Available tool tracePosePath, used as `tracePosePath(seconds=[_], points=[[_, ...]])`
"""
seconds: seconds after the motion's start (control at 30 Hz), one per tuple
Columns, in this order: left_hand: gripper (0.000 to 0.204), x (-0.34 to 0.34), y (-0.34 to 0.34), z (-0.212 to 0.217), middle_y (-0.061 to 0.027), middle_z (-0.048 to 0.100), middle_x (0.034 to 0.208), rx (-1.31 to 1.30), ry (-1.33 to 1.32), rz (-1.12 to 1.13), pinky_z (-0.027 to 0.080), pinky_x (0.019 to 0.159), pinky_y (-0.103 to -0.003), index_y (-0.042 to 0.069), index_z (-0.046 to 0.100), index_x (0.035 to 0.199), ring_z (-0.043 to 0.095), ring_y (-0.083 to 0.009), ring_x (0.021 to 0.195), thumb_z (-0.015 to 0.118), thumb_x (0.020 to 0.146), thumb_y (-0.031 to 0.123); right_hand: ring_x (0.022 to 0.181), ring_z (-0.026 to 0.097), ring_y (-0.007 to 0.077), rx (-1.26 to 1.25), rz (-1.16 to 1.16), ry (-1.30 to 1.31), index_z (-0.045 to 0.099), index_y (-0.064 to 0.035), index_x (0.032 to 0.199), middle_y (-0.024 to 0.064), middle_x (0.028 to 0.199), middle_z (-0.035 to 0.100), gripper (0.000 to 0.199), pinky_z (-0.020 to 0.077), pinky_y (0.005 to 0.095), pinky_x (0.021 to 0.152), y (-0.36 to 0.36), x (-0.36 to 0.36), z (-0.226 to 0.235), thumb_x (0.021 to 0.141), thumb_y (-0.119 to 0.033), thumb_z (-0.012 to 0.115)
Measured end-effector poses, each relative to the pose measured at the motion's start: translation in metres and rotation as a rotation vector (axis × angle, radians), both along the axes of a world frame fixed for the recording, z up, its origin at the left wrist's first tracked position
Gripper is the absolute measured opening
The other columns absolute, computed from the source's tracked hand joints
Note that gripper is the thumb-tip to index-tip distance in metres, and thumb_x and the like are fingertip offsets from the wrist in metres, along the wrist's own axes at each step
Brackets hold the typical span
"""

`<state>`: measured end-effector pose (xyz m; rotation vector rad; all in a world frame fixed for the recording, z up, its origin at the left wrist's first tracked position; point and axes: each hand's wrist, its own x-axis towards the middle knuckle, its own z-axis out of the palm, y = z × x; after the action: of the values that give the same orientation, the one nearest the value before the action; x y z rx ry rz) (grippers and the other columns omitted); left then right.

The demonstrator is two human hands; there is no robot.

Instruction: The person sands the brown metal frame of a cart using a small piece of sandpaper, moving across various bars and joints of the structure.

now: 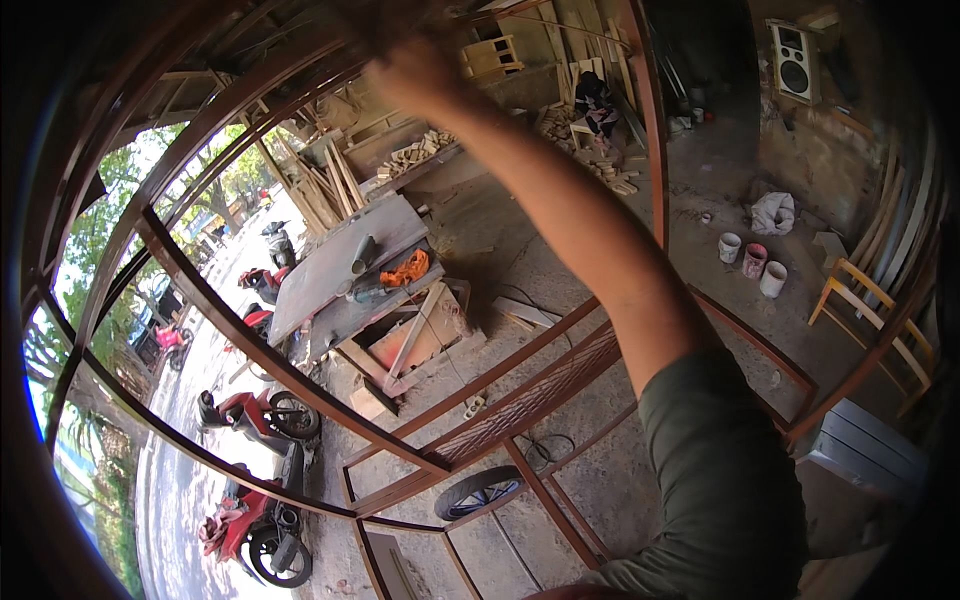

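Note:
My right arm, in a dark green sleeve, reaches up across the picture. At its end my right hand [418, 78] is raised to the top edge, beside the brown bars of a frame [290, 385]. The hand looks closed, and a dark, blurred shape shows just above it. What that shape is, I cannot make out. Brown bars of the same frame, with a strip of diamond mesh [540, 385], surround the arm on the left, right and below. My left hand is not in view.
Beyond the bars stands a workbench [330, 255] with an orange cloth [405, 268] on it. Motorbikes [262, 530] are parked at the left. Paint buckets [754, 262], a wooden chair [880, 310] and a speaker [793, 62] are at the right. A person [595, 100] sits far back near wood offcuts.

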<state>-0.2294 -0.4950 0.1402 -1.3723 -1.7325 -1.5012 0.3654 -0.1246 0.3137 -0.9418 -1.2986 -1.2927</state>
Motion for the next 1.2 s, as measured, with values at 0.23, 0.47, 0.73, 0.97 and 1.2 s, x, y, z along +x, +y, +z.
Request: tracePosePath(seconds=[0.23,0.47,0.73,0.97,1.2], points=[[0.042,-0.025,-0.021,-0.009,-0.0079,0.057,0.072,-0.011,-0.013,0.035,0.045,0.045,-0.030,0.000,0.054,0.115,0.059,-0.0164,0.057,0.062,0.088,0.030,0.091,0.069,0.0414,0.375,-0.093,0.077,0.074,0.0040,0.090,0.0322,0.113,0.065,0.039,0.0446,0.0609,0.098,0.012,-0.005,-0.013,0.087,-0.030,0.054],[0.042,-0.052,-0.031,-0.015,-0.0079,0.057,0.072,-0.009,-0.020,0.028,0.045,0.045,-0.030,-0.001,0.055,0.114,0.059,-0.0166,0.058,0.062,0.088,0.031,0.084,0.069,0.0428,0.559,-0.063,-0.006,0.070,0.0018,0.086,0.0256,0.078,0.069,0.031,0.0502,0.0555,0.094,-0.005,-0.054,-0.005,0.089,-0.023,0.051],[0.043,-0.084,-0.050,-0.013,-0.0078,0.057,0.071,0.010,-0.026,0.013,0.046,0.046,-0.031,-0.001,0.056,0.113,0.060,-0.0168,0.058,0.063,0.087,0.033,0.101,0.064,0.0474,0.110,0.053,0.147,0.068,0.0039,0.094,0.0323,0.092,0.067,0.035,0.0478,0.0600,0.091,-0.005,-0.107,-0.012,0.091,-0.028,0.052],[0.043,-0.113,-0.062,-0.017,-0.0077,0.057,0.070,0.014,-0.032,0.008,0.046,0.046,-0.031,-0.001,0.056,0.112,0.060,-0.0170,0.058,0.063,0.087,0.034,0.121,0.055,0.0398,-0.078,0.006,0.208,0.061,0.0064,0.109,0.0365,0.123,0.054,0.041,0.0463,0.0606,0.095,-0.024,-0.150,-0.012,0.087,-0.027,0.052],[0.043,-0.132,-0.064,-0.017,-0.0077,0.057,0.070,0.003,-0.040,0.002,0.046,0.047,-0.031,-0.001,0.057,0.110,0.061,-0.0172,0.059,0.063,0.087,0.035,0.092,0.064,0.0393,-0.163,-0.078,0.229,0.066,0.0046,0.100,0.0283,0.094,0.064,0.035,0.0461,0.0564,0.085,-0.008,-0.164,0.001,0.085,-0.026,0.057]])
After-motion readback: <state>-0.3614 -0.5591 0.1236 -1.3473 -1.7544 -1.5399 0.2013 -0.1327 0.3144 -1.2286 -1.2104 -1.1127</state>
